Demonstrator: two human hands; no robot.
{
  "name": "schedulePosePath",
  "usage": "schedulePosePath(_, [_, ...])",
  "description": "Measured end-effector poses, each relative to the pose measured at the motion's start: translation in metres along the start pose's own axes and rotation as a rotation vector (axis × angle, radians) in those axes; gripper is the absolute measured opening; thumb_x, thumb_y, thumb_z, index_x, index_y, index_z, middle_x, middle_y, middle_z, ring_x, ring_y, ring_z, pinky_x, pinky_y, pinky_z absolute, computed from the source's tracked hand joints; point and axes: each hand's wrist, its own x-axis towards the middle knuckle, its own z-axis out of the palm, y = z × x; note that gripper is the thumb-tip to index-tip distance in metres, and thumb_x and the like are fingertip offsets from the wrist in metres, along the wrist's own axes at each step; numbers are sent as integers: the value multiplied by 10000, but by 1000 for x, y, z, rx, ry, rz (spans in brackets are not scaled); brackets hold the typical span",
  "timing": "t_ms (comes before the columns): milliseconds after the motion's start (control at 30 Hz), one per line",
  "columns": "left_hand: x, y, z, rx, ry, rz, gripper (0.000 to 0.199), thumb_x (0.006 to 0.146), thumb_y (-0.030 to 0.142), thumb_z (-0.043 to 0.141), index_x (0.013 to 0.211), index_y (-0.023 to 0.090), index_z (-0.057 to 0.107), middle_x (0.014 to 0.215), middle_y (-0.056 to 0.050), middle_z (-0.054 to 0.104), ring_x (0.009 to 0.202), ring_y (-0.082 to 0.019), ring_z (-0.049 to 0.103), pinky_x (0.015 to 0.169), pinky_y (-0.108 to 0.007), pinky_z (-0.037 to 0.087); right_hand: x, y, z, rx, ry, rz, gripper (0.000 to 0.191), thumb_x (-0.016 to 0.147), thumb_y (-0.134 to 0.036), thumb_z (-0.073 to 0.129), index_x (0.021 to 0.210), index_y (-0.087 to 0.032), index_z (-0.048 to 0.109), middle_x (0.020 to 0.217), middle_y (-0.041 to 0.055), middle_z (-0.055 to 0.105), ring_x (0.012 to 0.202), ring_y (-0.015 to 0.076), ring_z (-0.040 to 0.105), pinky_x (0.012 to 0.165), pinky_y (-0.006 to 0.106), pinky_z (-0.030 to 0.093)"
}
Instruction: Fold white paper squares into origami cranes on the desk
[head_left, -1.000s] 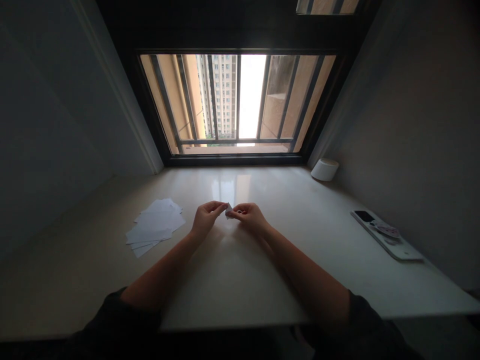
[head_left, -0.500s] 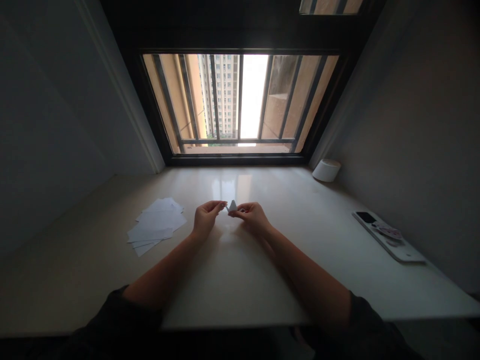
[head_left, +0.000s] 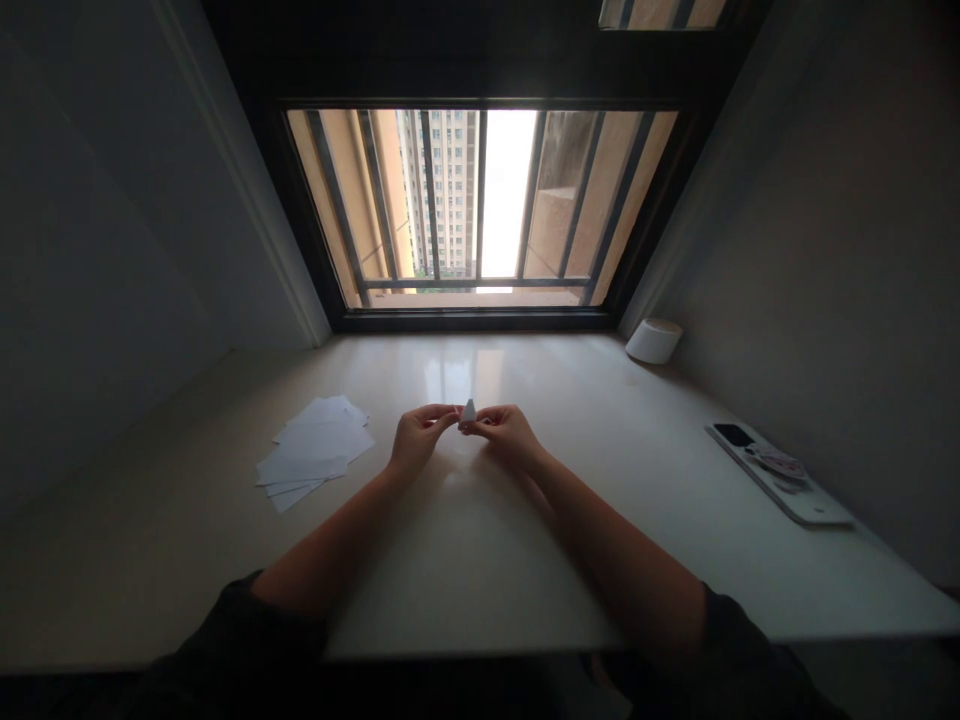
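A small folded piece of white paper (head_left: 469, 411) stands up as a little peak between my hands, above the middle of a pale stone counter (head_left: 480, 590). My left hand (head_left: 420, 439) pinches its left side with the fingertips. My right hand (head_left: 507, 436) grips its lower right side, and the fingers hide its base. Left of my hands lies a loose pile of white paper sheets (head_left: 315, 451), which neither hand touches.
A white cylindrical object (head_left: 653, 341) stands at the back right of the counter. A black phone and other small items lie on a white flat device (head_left: 776, 476) at the right. Walls flank the counter, and a barred window (head_left: 480, 205) stands behind it.
The folded paper has turned from a low, tilted shape to an upright peak. My hands have shifted slightly to the right, still holding it.
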Motion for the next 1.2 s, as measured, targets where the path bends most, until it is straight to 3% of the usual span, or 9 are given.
schedulePosePath(233, [-1, -4, 1, -43, 47, -35, 265, 660, 393, 722, 810, 175, 738, 842, -77, 729, 817, -223, 656, 785, -342, 481, 1, 1, 0, 76, -25, 15, 275, 608, -413, 741, 727, -165, 740, 705, 71, 721, 686, 193, 659, 662, 279, 466])
schedulePosePath(700, [-4, 0, 6, -71, 177, -113, 278, 621, 397, 740, 775, 166, 741, 801, -87, 727, 777, -218, 648, 710, -322, 464, 0, -6, -2, -103, 12, -30, 302, 655, -447, 700, 767, -169, 745, 706, 63, 722, 605, 164, 621, 566, 252, 419])
schedulePosePath(1067, [-5, 0, 7, -100, 221, -146, 309, 610, 406, 751, 802, 165, 740, 781, -76, 724, 745, -188, 631, 655, -286, 446, 2, -6, -3, -7, -5, -44, 313, 655, -458, 705, 749, -161, 734, 719, 75, 722, 678, 187, 652, 628, 272, 458])
schedulePosePath(1200, [-6, 4, 10, -102, 248, -151, 301, 607, 407, 752, 783, 163, 738, 759, -69, 719, 731, -184, 629, 650, -283, 444, 2, -7, -6, -94, 7, -42, 310, 633, -461, 720, 751, -175, 747, 691, 53, 718, 660, 194, 637, 606, 276, 444])
